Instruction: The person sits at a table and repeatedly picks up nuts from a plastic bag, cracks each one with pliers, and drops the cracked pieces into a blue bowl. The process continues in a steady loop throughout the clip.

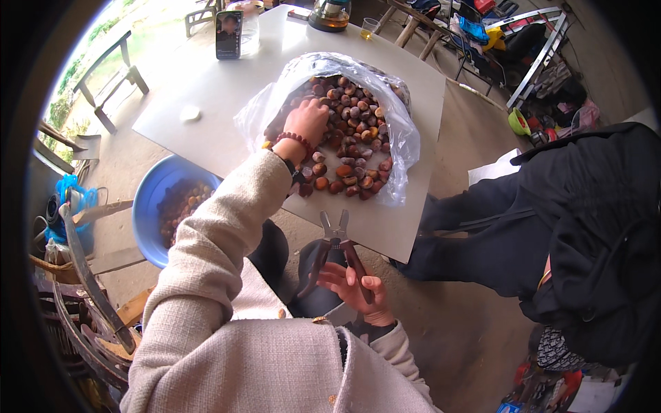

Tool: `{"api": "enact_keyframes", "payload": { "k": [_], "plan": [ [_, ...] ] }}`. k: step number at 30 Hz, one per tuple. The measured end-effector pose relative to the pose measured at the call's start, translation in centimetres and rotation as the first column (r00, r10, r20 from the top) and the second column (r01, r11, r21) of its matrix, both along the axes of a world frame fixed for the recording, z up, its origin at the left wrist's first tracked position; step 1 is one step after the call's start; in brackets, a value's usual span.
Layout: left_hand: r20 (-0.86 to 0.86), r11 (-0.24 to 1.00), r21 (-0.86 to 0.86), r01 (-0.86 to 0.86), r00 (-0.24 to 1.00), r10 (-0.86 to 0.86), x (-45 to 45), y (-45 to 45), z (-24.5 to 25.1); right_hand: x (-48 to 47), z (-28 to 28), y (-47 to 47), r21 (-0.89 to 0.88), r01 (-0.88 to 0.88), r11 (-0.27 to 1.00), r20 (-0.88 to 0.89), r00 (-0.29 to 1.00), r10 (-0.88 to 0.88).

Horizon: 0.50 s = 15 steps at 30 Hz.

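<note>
My left hand (305, 124), with a red bead bracelet (294, 138) at its wrist, reaches into the heap of brown chestnuts (356, 116). Its fingers point down among them, and the fingertips are hidden, so whether it grips one I cannot tell. The heap spills from the mouth of a clear plastic bag (405, 149) lying on the table. Below the table's near corner, my right hand (356, 294) holds pliers (336, 245) with dark red handles. Their serrated jaws are spread apart and point toward the table, with nothing between them.
A blue basin (147, 222) with chestnuts stands left of the pale table (217, 124). A phone (228, 36), a glass pot (329, 18), a cup (368, 28) and a white round object (190, 113) are on the table. A person in dark clothes (583, 206) is at right.
</note>
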<state>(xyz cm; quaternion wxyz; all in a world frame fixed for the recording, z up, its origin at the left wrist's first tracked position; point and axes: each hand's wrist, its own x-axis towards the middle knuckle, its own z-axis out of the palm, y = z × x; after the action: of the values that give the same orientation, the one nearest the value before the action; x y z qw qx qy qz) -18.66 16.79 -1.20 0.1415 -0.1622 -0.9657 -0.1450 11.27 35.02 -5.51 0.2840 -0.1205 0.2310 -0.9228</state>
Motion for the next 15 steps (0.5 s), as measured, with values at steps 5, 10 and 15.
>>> {"api": "enact_keyframes", "payload": {
  "k": [5, 10, 15],
  "plan": [
    [-0.160, 0.995, -0.096, 0.024, 0.986, -0.039, -0.2, 0.1, -0.4, -0.1, 2.2, -1.3, 0.052, 0.068, 0.996, -0.012, 0.998, -0.067],
    [-0.188, 0.996, -0.043, 0.082, 0.978, -0.089, 0.2, -0.4, 0.6, -0.6, 3.6, -2.2, -0.016, 0.093, 0.996, -0.057, 0.994, -0.093],
    [0.163, 0.607, 0.788, 0.100, 0.917, -0.363, 5.0, -1.3, 2.6, -0.6, 4.4, -1.4, 0.046, 0.144, 0.989, -0.030, 0.989, -0.143]
  ]
}}
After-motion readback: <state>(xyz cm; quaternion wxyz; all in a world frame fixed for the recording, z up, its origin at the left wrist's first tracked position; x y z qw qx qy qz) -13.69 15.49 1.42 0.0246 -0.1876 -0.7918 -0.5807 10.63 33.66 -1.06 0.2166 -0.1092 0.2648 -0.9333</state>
